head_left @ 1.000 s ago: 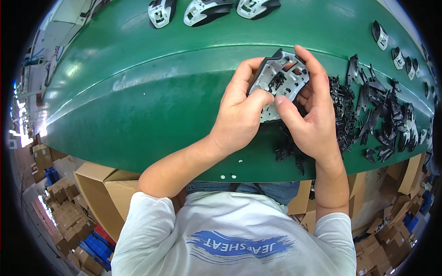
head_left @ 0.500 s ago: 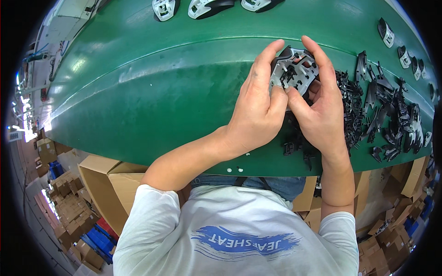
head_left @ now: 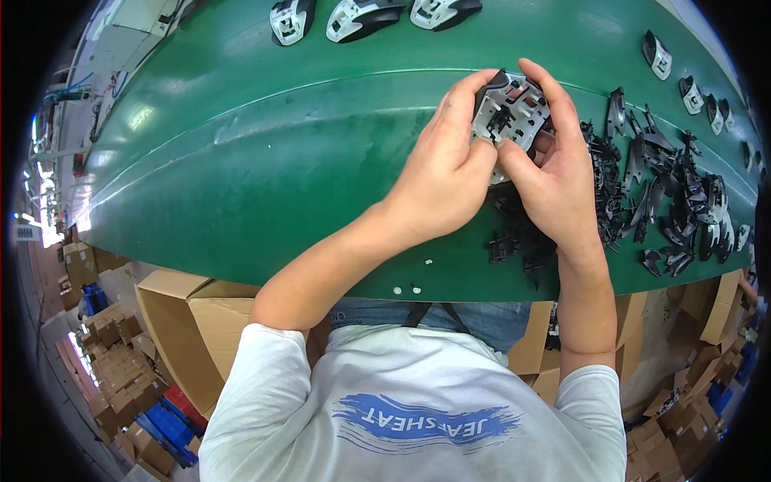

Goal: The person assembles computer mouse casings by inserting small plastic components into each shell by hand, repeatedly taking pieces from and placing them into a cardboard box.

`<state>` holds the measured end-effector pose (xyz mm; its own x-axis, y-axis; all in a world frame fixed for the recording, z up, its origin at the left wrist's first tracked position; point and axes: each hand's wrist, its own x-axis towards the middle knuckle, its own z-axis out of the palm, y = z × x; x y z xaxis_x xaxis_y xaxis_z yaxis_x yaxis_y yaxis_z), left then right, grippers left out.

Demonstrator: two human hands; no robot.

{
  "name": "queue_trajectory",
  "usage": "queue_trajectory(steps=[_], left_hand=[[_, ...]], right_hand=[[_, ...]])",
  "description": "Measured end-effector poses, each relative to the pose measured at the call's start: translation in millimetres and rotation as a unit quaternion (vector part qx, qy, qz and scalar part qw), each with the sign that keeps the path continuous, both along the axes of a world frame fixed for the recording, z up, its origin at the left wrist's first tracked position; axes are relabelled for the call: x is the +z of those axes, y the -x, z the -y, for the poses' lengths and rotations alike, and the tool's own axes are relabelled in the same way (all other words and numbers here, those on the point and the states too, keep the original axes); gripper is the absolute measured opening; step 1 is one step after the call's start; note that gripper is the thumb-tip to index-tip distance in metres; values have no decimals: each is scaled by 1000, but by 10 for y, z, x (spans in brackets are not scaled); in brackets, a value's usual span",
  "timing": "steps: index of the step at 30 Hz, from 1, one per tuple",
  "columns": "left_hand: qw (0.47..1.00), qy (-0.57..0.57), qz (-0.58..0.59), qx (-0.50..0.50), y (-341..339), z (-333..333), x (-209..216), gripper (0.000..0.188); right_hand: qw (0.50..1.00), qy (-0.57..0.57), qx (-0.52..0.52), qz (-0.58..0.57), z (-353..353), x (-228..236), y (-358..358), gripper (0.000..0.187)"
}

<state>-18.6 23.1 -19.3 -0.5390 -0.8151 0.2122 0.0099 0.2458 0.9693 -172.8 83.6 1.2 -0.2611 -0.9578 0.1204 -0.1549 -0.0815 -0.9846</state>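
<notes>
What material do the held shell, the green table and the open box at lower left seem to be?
Held shell: probably moulded plastic, pale grey and black, with small posts and cut-outs inside.
Green table: smooth, slightly glossy top, reflecting light; perhaps a coating or mat, base material unclear.
Open box: likely cardboard, matt brown, with folded flaps.

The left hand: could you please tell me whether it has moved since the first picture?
Yes. Judged against the seam in the green table, the left hand has moved forward: previously short of that line, it now appears to reach it.
</notes>
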Motion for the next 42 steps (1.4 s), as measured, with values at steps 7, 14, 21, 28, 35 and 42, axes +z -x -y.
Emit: queue_trajectory(steps=[7,14,21,28,35,42], left_hand=[[902,-394,-88,-155,-364,-118,652,55],[905,-404,-82,-107,-1113,-251,852,58],[953,-200,-85,211,-3106,-498,1292,42],[757,-119,189,613,-5704,-1855,886,67],[574,-241,440,648,-7021,-3904,-90,92],[564,-303,547,540,-6883,-4015,-735,90]], right_hand=[[984,67,67,149,-115,141,-16,81],[962,27,267,44,-175,131,90,93],[840,59,162,-515,-154,81,-215,43],[816,60,185,-544,-272,66,-271,30],[847,5,258,-466,-50,-182,-201,30],[868,94,204,-443,21,-218,-251,29]])
